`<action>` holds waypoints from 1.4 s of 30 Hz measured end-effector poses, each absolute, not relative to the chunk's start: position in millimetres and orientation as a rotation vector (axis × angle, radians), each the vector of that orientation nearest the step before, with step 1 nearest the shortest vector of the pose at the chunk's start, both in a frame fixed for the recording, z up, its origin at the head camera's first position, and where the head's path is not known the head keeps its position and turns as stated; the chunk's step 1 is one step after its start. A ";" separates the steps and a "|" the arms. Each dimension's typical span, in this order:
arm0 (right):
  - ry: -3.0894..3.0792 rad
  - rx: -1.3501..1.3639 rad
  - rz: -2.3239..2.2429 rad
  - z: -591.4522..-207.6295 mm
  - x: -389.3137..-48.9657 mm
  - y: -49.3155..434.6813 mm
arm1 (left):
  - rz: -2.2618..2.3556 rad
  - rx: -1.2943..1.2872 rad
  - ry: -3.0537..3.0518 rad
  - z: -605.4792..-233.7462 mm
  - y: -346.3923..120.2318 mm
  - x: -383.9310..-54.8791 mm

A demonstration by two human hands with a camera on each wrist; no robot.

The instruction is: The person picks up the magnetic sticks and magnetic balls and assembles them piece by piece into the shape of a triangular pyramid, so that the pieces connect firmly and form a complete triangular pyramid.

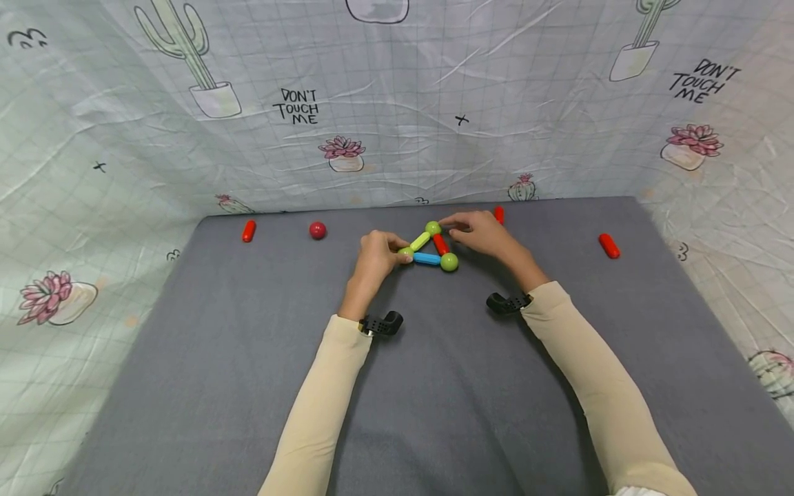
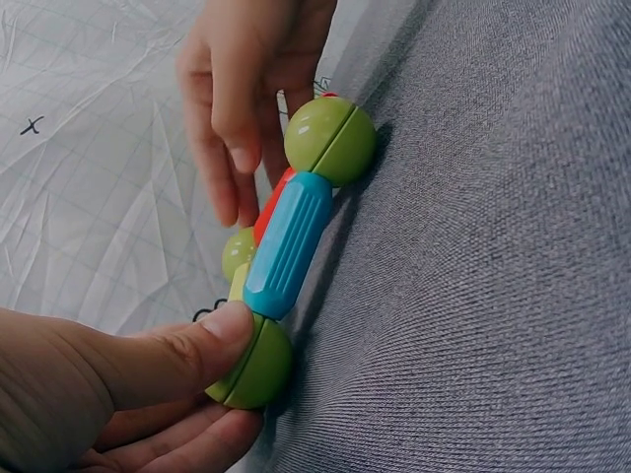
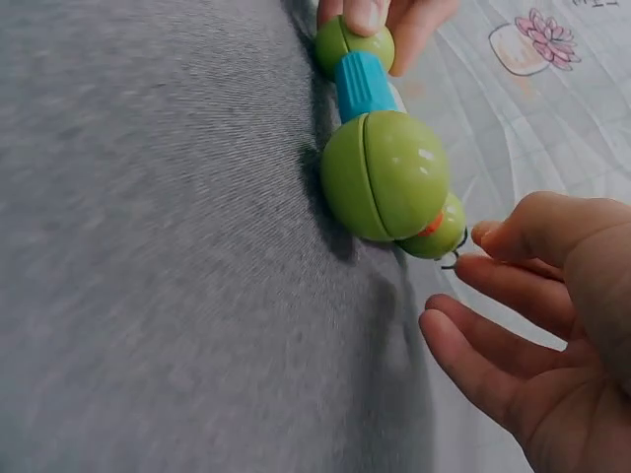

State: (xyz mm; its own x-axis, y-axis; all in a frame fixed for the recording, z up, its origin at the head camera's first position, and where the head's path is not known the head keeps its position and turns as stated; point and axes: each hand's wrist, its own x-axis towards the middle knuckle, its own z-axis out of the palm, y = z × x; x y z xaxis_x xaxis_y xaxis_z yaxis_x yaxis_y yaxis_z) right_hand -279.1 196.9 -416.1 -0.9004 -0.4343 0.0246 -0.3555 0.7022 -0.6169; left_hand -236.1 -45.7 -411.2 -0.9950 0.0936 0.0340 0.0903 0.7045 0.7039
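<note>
A triangle of rods and balls lies on the grey cloth, made of a yellow-green rod (image 1: 420,241), a blue rod (image 1: 426,259) and a red rod (image 1: 440,244) joined by three green balls. My left hand (image 1: 377,255) pinches the left green ball (image 2: 264,365) between thumb and fingers. Beside the far green ball (image 1: 433,227) is my right hand (image 1: 480,231), fingers loosely bent and holding nothing; in the right wrist view its fingertips (image 3: 441,313) spread just short of that ball. The near right green ball (image 1: 449,262) stands free of both hands.
Toward the table's back left lie a loose red rod (image 1: 249,231) and a red ball (image 1: 318,230). Another red rod (image 1: 499,215) shows partly behind my right hand, and one more red rod (image 1: 609,246) lies farther right. A printed curtain (image 1: 397,89) hangs behind the table.
</note>
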 end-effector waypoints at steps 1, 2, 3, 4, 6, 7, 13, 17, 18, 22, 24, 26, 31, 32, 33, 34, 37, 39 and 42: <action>2.782 -0.645 -0.977 -415.9 -276.4 198.7 | 1.194 0.160 2.898 -411.3 -45.8 -236.3; 2.779 -0.647 -0.978 -415.9 -274.1 200.2 | 1.194 0.162 2.898 -411.5 -45.9 -236.6; 2.774 -0.652 -0.980 -415.9 -271.8 201.5 | 1.194 0.162 2.900 -411.5 -46.1 -236.7; 2.764 -0.656 -0.989 -415.5 -269.4 202.4 | 1.192 0.164 2.902 -411.7 -46.4 -237.0; 2.748 -0.662 -1.005 -414.9 -264.8 203.8 | 1.189 0.162 2.904 -412.1 -47.0 -237.4; 2.741 -0.672 -1.006 -414.2 -262.5 204.4 | 1.189 0.160 2.903 -412.1 -47.2 -237.8; 2.747 -0.687 -0.965 -412.9 -248.2 208.7 | 1.178 0.149 2.894 -412.2 -45.5 -239.9; 2.762 -0.681 -0.955 -413.8 -240.5 209.7 | 1.187 0.147 2.897 -413.4 -45.1 -240.7; 2.767 -0.680 -0.951 -414.2 -238.8 209.7 | 1.191 0.147 2.898 -413.6 -45.2 -240.8; 2.805 -0.687 -0.918 -417.3 -233.4 209.0 | 1.197 0.145 2.897 -413.6 -45.5 -240.4; 2.828 -0.695 -0.907 -419.6 -231.4 208.6 | 1.196 0.146 2.898 -413.7 -45.4 -240.2; 2.844 -0.712 -0.908 -422.2 -230.2 208.4 | 1.197 0.146 2.896 -413.8 -45.4 -239.9; 2.854 -0.764 -0.934 -425.9 -228.3 208.2 | 1.204 0.149 2.893 -414.7 -45.9 -238.3; 2.855 -0.771 -0.934 -425.9 -228.1 208.7 | 1.206 0.151 2.894 -414.9 -46.1 -238.0; 2.860 -0.780 -0.928 -426.0 -228.1 209.3 | 1.208 0.153 2.895 -415.0 -46.1 -237.8; 2.871 -0.784 -0.915 -426.0 -228.3 210.4 | 1.211 0.156 2.895 -415.1 -46.1 -237.5; 2.894 -0.763 -0.880 -423.2 -227.9 216.7 | 1.217 0.162 2.898 -414.2 -45.7 -236.3; 2.912 -0.732 -0.865 -419.8 -227.4 224.4 | 1.221 0.166 2.904 -413.5 -45.2 -235.7; 2.943 -0.655 -0.873 -414.9 -225.8 243.2 | 1.227 0.174 2.910 -412.4 -44.3 -234.9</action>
State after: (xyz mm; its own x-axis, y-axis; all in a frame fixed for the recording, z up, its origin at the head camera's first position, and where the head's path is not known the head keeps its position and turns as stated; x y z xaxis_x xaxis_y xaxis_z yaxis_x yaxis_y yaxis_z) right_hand -225.8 243.2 -414.9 -0.9130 -0.3918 0.1134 -0.3902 0.7582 -0.5224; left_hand -234.9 -44.3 -412.4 -0.9937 0.0930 0.0619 0.1092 0.6929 0.7127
